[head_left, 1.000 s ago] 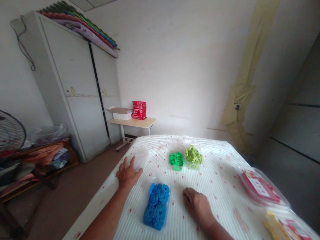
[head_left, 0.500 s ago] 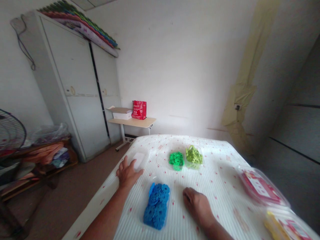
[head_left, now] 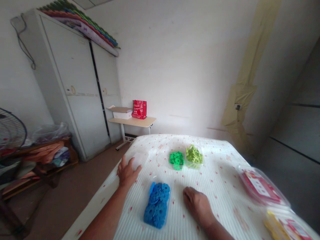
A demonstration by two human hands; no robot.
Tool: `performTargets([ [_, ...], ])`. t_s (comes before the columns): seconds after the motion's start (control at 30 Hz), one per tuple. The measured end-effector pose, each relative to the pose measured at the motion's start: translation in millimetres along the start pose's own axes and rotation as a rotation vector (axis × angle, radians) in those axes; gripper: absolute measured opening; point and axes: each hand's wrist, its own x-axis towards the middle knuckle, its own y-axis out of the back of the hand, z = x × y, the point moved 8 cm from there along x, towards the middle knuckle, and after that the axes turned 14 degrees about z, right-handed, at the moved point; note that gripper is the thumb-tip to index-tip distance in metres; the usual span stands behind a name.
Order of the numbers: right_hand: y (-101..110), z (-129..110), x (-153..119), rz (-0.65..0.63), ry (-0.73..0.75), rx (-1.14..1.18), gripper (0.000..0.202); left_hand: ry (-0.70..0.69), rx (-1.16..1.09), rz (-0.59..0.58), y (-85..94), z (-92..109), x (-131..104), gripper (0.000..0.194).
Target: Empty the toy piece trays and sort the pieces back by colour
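My left hand (head_left: 128, 171) is over the near edge of a clear plastic container or lid (head_left: 138, 155) at the table's left side. Its fingers and thumb are spread; whether they touch the plastic I cannot tell. Loosely curled, my right hand (head_left: 197, 203) rests on the table with nothing visible in it. Between my forearms stands a clear box (head_left: 170, 200) of blue flower-shaped plastic pieces (head_left: 157, 205). Farther back are green pieces (head_left: 176, 158) and lime-green pieces (head_left: 194, 155), each in a clear box.
A patterned white cloth (head_left: 212, 180) covers the table. At the right lie a clear box with red contents (head_left: 262, 186) and one with yellow contents (head_left: 277, 226). Beyond are a small table (head_left: 146, 122) with a red bag (head_left: 139, 109), a cabinet (head_left: 72, 90) and a fan (head_left: 11, 128).
My left hand has shifted slightly at the clear plastic piece, whose white patch looks fainter. My right hand and the filled boxes have stayed put.
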Motion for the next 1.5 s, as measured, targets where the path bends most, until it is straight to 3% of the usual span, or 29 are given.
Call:
performTargets([
  [0.23, 0, 1, 0, 0.003, -0.010, 0.023, 0.021, 0.029, -0.015, 0.066, 8.0, -1, -1, 0.049],
  [0.47, -1, 1, -1, -0.002, -0.010, 0.013, 0.023, 0.029, -0.004, 0.020, 0.8, -2, 1, 0.046],
  [1.03, 0, 0, -1, 0.005, -0.001, 0.008, 0.022, -0.158, 0.098, 0.025, 5.7, 17, -6, 0.043],
  [1.33, 1, 1, 0, -0.002, -0.018, 0.015, 0.023, -0.219, 0.082, 0.214, 27.4, 22, -5, 0.040],
  [1.5, 1, 0, -1, -0.002, -0.017, 0.031, 0.024, -0.249, -0.110, 0.404, 46.8, 19, -2, 0.036],
])
